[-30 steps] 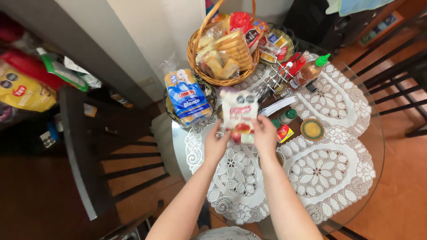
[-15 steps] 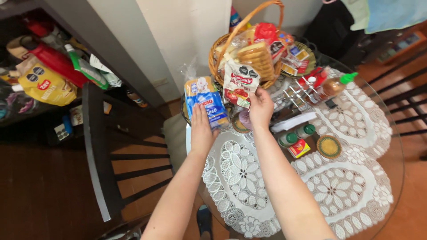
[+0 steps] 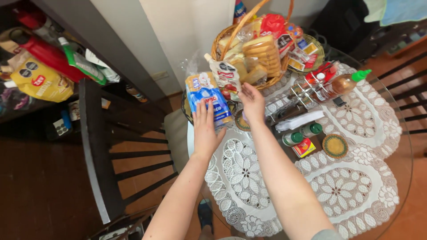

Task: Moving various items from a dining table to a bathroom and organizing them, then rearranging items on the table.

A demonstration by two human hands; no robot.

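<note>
table (image 3: 396,146): round glass top, right edge cut off by frame; white lace cloth (image 3: 338,186) covers most of it.
chair (image 3: 95,151): dark, at 9 o'clock of the table, seat half under it; lower part out of frame.
shelf (image 3: 58,31): 10 o'clock, dim; yellow bag (image 3: 38,80), red and green bottles, details hard to make out.
basket (image 3: 218,44): wicker, 12 o'clock, handle top cut off; packed with toast slices in clear wrap, contents overlap, can't separate them.
bread bag (image 3: 202,95): blue-white loaf, 11 o'clock of the cloth, sits on a dark round tray mostly hidden beneath it.
left hand (image 3: 205,129): flat, fingers spread, lying on the near end of the bread bag; covers its lower part.
right hand (image 3: 252,103): fingers loosely extended toward the sauce pouch; thumb side hidden, can't tell if it grips or only touches.
sauce pouch (image 3: 226,78): white-red, leaning on the basket front, between bread bag and right hand.
bottle (image 3: 342,83): amber, green cap, lying at 1 o'clock by a wire rack.
small jars (image 3: 302,133): two green-capped, beside a red-yellow box; centre, partly shadowed.
</note>
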